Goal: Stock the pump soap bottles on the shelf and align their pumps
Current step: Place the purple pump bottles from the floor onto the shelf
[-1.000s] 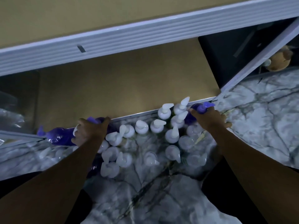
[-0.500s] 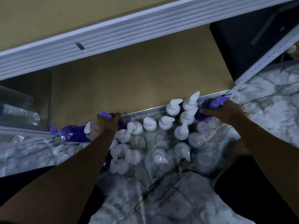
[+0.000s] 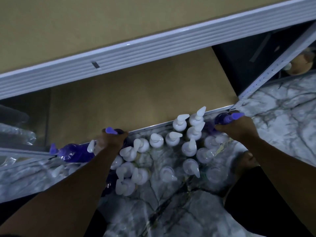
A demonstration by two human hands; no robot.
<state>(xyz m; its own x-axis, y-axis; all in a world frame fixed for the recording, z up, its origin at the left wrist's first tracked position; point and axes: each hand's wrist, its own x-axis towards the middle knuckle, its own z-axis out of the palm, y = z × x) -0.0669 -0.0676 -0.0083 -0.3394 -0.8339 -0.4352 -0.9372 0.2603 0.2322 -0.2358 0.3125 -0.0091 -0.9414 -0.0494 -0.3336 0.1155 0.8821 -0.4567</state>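
Observation:
Several white pump soap bottles [image 3: 177, 124] stand in a cluster on the marble floor [image 3: 171, 211] in front of a low tan shelf [image 3: 136, 100], their pumps pointing different ways. My left hand [image 3: 111, 140] grips a purple pump bottle [image 3: 111, 130] at the shelf's front edge. My right hand [image 3: 236, 128] grips another purple pump bottle [image 3: 225, 118] near the shelf's right corner. A third purple bottle [image 3: 73, 152] stands left of my left hand.
A white ribbed shelf rail [image 3: 153, 48] runs across above the tan shelf. A white upright post [image 3: 277, 65] rises at the right. Clear plastic-wrapped items [image 3: 15, 132] lie at the far left. A tan object [image 3: 301, 65] sits at the far right.
Both hands keep their grip on the purple bottles at the shelf's edge. The view has shifted slightly; the hands look a little higher and further right.

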